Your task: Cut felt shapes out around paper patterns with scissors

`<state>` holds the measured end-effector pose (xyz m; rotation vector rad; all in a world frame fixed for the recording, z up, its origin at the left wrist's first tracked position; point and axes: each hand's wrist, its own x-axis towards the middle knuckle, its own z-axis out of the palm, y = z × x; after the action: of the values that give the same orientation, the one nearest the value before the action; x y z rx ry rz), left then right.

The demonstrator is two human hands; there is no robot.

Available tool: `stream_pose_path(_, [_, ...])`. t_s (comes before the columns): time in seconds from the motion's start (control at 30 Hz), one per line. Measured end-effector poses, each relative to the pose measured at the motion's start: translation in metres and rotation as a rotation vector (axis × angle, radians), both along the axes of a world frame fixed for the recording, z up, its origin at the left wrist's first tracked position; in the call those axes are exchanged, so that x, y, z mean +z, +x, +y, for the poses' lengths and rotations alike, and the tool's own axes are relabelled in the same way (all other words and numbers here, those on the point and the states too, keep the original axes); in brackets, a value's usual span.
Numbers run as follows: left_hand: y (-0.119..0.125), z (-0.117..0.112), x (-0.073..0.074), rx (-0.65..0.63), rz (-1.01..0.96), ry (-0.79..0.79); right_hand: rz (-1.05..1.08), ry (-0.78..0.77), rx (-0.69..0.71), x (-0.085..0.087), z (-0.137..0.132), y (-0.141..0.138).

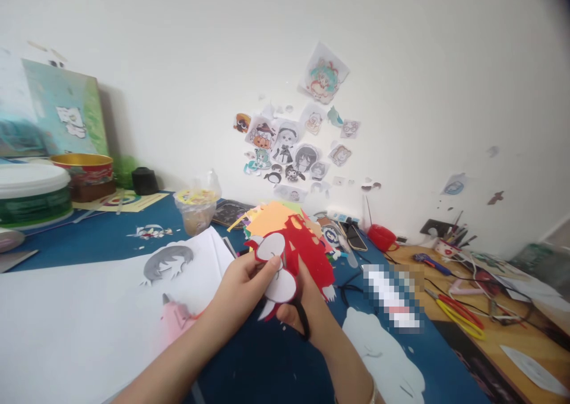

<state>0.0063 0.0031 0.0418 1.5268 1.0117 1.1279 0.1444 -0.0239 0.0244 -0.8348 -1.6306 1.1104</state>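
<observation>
1. Paper cut-out point(281, 286), white-faced with red edges, is upright between the two hands, in front of the person.
2. The left hand point(249, 279) is closed on it, the thumb pressing the white face and the fingers mostly hidden behind.
3. The right hand point(312, 312) is half curled, with a black loop point(303, 322), seemingly a scissor handle, caught at its fingers; the blades cannot be made out, and I cannot tell how firmly this hand touches the cut-out.
4. Just beyond the hands lies red paper point(314, 255) with ragged edges, overlapping a pile that includes orange paper point(269, 221).
5. Left of the left hand, a large white sheet point(89, 327) carries a grey hair-shaped piece point(165, 262); a pink tool point(173, 324) with a dark nozzle is near the left forearm, which partly covers it.
6. Beyond the left hand stands a clear plastic cup point(196, 211).
7. Right of the right hand, beside its forearm, a pale cut-out shape point(383, 356) lies on the blue tabletop point(253, 371).
8. Farther right and beyond are a phone point(355, 236) and a red mug point(382, 237).
</observation>
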Motion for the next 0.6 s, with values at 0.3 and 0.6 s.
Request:
stream_pose_path(0.3, [-0.001,0.000,0.001,0.051,0.080,0.046,0.003,0.011,-0.071,-0.009,0.002,0.000])
stream_pose_path(0.6, [-0.006,0.001,0.003,-0.087,-0.002,-0.074,0.080,-0.002,0.046,-0.016,0.007,0.003])
